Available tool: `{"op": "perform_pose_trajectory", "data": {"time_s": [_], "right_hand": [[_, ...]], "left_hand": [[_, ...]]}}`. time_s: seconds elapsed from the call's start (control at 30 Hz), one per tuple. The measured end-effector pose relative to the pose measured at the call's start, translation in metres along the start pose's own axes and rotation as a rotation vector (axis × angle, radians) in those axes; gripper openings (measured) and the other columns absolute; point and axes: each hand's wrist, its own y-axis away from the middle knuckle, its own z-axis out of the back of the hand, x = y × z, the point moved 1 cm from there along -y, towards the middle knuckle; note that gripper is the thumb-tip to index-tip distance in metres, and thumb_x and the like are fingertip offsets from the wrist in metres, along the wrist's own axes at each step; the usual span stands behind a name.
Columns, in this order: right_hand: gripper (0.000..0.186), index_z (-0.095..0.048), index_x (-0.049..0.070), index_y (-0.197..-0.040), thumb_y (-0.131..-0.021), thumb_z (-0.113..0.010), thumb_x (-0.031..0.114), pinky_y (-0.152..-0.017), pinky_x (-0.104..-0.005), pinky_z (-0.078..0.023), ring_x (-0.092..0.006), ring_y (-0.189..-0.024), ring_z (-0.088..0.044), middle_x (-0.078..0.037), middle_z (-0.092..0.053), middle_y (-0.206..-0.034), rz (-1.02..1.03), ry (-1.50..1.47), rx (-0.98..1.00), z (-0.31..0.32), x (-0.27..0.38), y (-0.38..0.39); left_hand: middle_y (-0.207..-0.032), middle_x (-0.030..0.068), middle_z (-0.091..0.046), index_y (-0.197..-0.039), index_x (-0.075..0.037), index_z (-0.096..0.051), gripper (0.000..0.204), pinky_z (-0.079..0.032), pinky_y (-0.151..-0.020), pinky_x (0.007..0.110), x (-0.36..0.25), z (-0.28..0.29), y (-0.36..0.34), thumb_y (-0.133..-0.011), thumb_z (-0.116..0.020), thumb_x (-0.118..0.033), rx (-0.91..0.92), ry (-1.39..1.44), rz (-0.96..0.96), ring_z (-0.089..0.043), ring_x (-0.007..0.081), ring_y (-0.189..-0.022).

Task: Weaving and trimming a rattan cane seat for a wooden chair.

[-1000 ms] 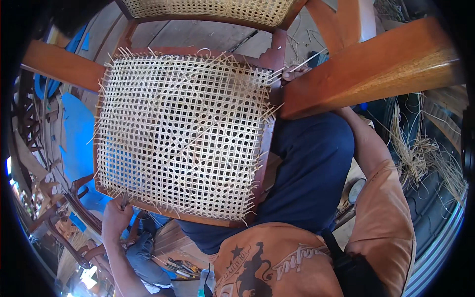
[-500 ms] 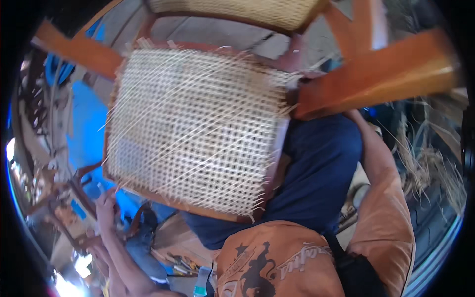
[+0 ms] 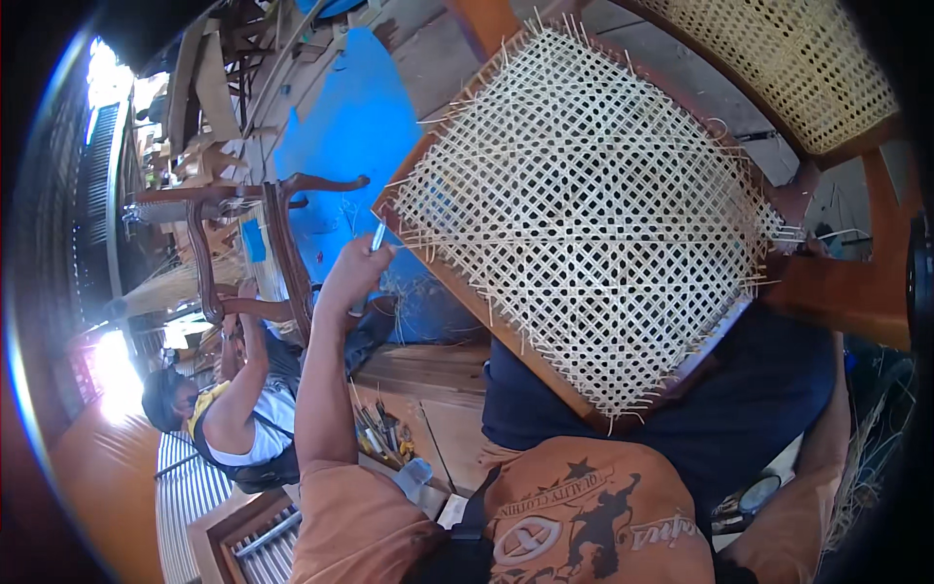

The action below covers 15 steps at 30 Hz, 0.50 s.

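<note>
My left hand (image 3: 358, 273) is closed round a slim metal tool (image 3: 377, 236) at the left corner of a wooden chair's seat (image 3: 584, 214), beside a thin cane strand. The seat, lying over my legs, has woven cane with many loose ends poking up along its edges. My right hand (image 3: 808, 245) is mostly hidden at the seat's right corner, behind pale strands; its fingers look closed, and what they grip is unclear. The chair's caned back (image 3: 778, 68) is at the upper right.
A co-worker (image 3: 229, 428) at the lower left grips another dark wooden chair frame (image 3: 297, 253). A blue sheet (image 3: 350, 117) lies on the plank floor. Several hand tools (image 3: 384, 433) lie beside me, and loose fibre strands (image 3: 866, 457) hang at the lower right.
My view has swung left, so the seat appears rotated and further right, and the co-worker now shows more fully. My left hand has risen beside the seat's corner, with the tool in it.
</note>
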Motion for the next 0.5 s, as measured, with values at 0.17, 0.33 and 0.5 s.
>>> {"op": "perform_pose_trajectory", "data": {"time_s": [0.17,0.33,0.5], "right_hand": [[0.046,-0.052,0.003,-0.116,-0.089,-0.049,0.040,-0.074,-0.0434,-0.047,-0.0275,-0.078,-0.059,-0.011,-0.061,-0.093,0.096,0.077,-0.026,0.020,-0.006,-0.001],[0.044,-0.050,0.003,-0.117,-0.090,-0.048,0.036,-0.076,-0.0419,-0.046,-0.0262,-0.081,-0.058,-0.011,-0.060,-0.096,0.198,0.142,-0.070,0.068,0.009,0.014],[0.042,-0.049,0.002,-0.119,-0.090,-0.048,0.033,-0.078,-0.0404,-0.046,-0.0250,-0.085,-0.057,-0.011,-0.059,-0.099,0.290,0.208,-0.105,0.102,0.016,0.029]], "left_hand": [[-0.057,-0.0011,-0.046,-0.081,-0.002,-0.054,0.023,-0.037,-0.044,0.027,0.014,-0.004,-0.006,-0.086,-0.055,-0.024,0.076,-0.024,0.030,-0.046,0.0090,-0.046],[-0.053,-0.0019,-0.044,-0.079,-0.004,-0.054,0.020,-0.037,-0.044,0.026,0.002,0.001,0.002,-0.085,-0.055,-0.023,0.002,-0.017,0.025,-0.045,0.0085,-0.044],[-0.052,-0.0022,-0.045,-0.077,-0.004,-0.055,0.020,-0.038,-0.045,0.026,0.004,-0.010,-0.003,-0.084,-0.056,-0.022,0.072,-0.064,0.018,-0.044,0.0081,-0.044]]}}
